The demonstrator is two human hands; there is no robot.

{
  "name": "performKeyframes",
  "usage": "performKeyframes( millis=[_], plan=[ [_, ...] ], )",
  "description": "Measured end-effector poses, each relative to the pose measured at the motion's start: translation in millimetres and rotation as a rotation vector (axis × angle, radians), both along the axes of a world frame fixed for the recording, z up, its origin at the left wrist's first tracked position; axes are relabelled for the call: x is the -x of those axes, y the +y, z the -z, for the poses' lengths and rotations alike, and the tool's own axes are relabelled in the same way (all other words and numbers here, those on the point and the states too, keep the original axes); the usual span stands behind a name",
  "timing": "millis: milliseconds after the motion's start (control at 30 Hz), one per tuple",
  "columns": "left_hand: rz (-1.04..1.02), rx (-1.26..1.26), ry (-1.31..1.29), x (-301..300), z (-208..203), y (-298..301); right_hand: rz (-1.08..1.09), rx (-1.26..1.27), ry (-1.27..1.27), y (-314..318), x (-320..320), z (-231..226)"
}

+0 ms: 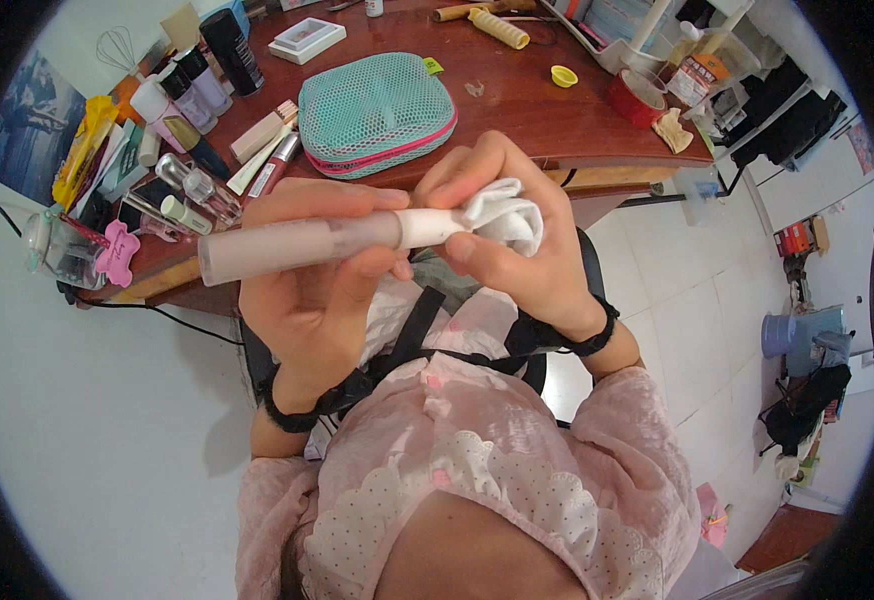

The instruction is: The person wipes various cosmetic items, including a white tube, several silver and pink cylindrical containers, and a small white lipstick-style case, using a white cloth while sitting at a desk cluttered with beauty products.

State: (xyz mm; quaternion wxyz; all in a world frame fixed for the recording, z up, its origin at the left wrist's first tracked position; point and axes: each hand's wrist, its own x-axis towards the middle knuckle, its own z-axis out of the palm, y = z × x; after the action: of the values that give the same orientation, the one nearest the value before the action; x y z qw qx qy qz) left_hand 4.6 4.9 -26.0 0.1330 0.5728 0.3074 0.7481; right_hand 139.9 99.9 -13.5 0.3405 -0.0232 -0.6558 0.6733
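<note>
A slim, pale pink cosmetic tube, like a lip gloss (297, 250), lies sideways above my lap, in front of the desk edge. My left hand (307, 315) is closed round it, fingers above and thumb below, and its frosted, longer end points left. At the whiter right end my right hand (547, 270) pinches a crumpled white tissue (517, 215) against the tube. The tissue bunches up between fingers and thumb and hides the tube's tip.
Behind my hands, a teal mesh pouch (377, 110) sits on the red-brown desk (497, 100). Lip gloss tubes and bottles (197, 195) crowd its left side. Toward the back right are a roll of red tape (637, 97), a small yellow cap (564, 76) and a white rack (597, 45).
</note>
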Motion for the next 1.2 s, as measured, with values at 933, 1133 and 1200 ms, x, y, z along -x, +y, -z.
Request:
performKeyframes(
  millis=[933,1133,1200],
  plan=[
    [-0.203,0.004,0.101,-8.4,3.0,-5.4,0.056,-0.019,0.106,-4.7,6.3,7.3],
    [-0.292,-0.002,0.251,-5.3,3.5,-5.5,0.047,0.03,0.156,-5.4,11.2,14.0],
    [-0.271,-0.108,0.232,-6.5,2.7,-2.8,0.04,0.037,0.183,-6.6,11.9,14.6]
  ],
)
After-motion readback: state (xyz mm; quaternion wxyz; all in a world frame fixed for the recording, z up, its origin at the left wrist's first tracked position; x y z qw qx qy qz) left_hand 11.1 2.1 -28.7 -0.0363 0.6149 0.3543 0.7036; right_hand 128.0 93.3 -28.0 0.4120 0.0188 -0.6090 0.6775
